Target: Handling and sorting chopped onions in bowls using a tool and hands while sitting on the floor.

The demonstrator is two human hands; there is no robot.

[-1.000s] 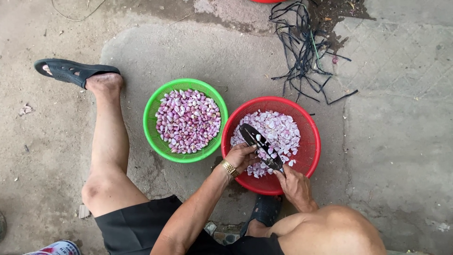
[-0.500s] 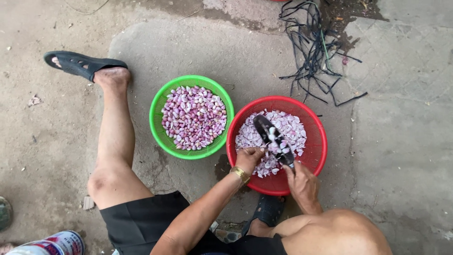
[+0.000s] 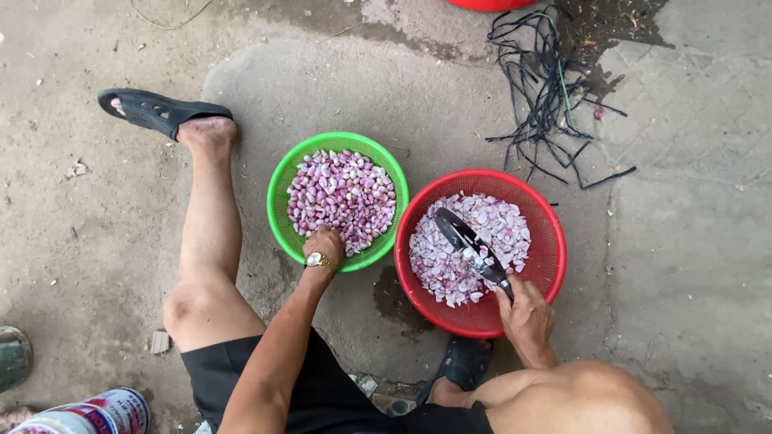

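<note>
I sit on the ground with two baskets in front of me. A green basket [image 3: 277, 185] holds whole peeled purple shallots [image 3: 342, 193]. My left hand [image 3: 326, 243], with a gold watch at the wrist, rests fingers-down on the shallots at the basket's near edge; whether it grips one is hidden. To its right, a red basket [image 3: 551, 241] holds pale sliced shallots [image 3: 450, 269]. Over those slices lies a dark-bladed knife [image 3: 470, 241], its handle gripped in my right hand [image 3: 527, 313].
A tangle of black strips [image 3: 547, 88] lies on the concrete beyond the red basket. My left foot wears a black sandal [image 3: 149, 108]; another sandal [image 3: 462, 362] sits under the red basket's near edge. A printed can [image 3: 88, 414] lies at bottom left.
My left hand has left the knife and the red basket and moved left into the green basket. The right hand keeps the knife over the slices.
</note>
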